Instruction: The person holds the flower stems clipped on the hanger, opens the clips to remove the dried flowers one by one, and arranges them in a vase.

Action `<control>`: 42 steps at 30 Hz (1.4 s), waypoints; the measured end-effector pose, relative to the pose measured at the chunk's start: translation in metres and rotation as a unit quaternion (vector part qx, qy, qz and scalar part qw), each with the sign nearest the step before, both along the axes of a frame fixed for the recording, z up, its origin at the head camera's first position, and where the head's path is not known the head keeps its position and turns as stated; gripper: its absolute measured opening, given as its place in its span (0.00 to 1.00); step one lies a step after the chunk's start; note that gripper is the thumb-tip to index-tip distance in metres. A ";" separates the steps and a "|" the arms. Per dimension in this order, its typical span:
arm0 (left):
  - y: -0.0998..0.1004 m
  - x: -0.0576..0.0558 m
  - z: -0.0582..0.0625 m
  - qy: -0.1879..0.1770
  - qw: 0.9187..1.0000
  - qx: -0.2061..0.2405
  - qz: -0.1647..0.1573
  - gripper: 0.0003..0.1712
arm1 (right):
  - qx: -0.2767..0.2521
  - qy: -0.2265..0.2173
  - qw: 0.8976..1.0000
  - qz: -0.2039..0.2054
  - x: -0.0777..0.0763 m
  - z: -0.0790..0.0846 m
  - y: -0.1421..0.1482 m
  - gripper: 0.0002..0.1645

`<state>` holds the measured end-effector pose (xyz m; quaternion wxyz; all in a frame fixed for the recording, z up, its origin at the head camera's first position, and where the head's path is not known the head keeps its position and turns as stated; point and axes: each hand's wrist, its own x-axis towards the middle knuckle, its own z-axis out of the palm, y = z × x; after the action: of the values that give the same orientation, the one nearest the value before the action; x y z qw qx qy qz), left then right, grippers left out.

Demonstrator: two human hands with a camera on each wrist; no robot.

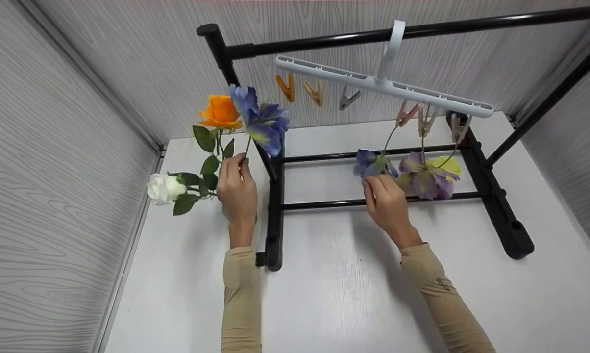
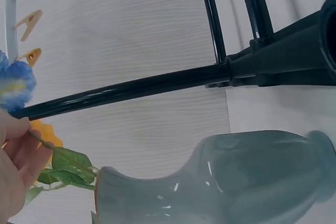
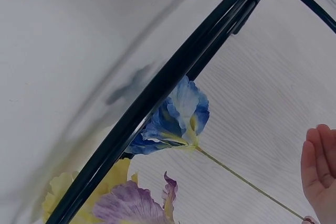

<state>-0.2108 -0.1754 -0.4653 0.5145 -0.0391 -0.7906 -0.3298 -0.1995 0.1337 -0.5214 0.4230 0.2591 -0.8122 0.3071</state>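
The left hand (image 1: 237,191) was pinching the thin stem of a blue iris (image 1: 265,120) between its fingers, and the bloom stood above them, blue with a streak of yellow low on its petals. Just to its left an orange rose (image 1: 220,113) stood upright, while a white rose (image 1: 166,189) leaned out low to the side. From the left wrist I could see a glossy grey-green vase (image 2: 252,171) below that hand, with leaves at its mouth; I couldn't tell whether the iris's lower end was inside it.

The right hand (image 1: 387,198) was raised by a second blue bloom (image 1: 373,164), which hung head down on its stem. From above, the two overlapped, yet the wrist view showed the hand apart from the petals, its fingers together, slightly bent and with nothing visible in their grasp.

That bloom dangled from a pink peg (image 1: 406,113) on a pale hanger (image 1: 383,84). Beside it two more pink pegs held a purple flower (image 1: 426,179) and, partly behind that, a yellow flower (image 1: 444,165). Towards the hanger's other end, an orange peg (image 1: 287,89), a tan peg (image 1: 314,93) and a grey peg (image 1: 348,98) hung bare. The hanger was hooked over the top rail of a black rack (image 1: 274,220), which stood on the white tabletop (image 1: 319,304).
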 end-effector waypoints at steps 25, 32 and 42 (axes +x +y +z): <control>-0.009 0.009 -0.037 -0.032 0.993 0.051 0.097 0.07 | -0.261 -0.350 0.899 -0.028 -0.051 0.007 0.030 0.30; -0.004 0.012 -0.050 -0.066 0.992 0.063 0.092 0.09 | -0.288 -0.350 0.891 -0.028 -0.059 0.000 0.029 0.27; 0.001 0.012 -0.056 -0.091 0.989 0.068 0.089 0.09 | -0.288 -0.318 0.903 -0.005 -0.057 -0.008 0.019 0.13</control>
<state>-0.1984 -0.1742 -0.5212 0.4693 0.0970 -0.8101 -0.3378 -0.2567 0.1522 -0.5291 0.1999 0.0099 -0.7809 0.5917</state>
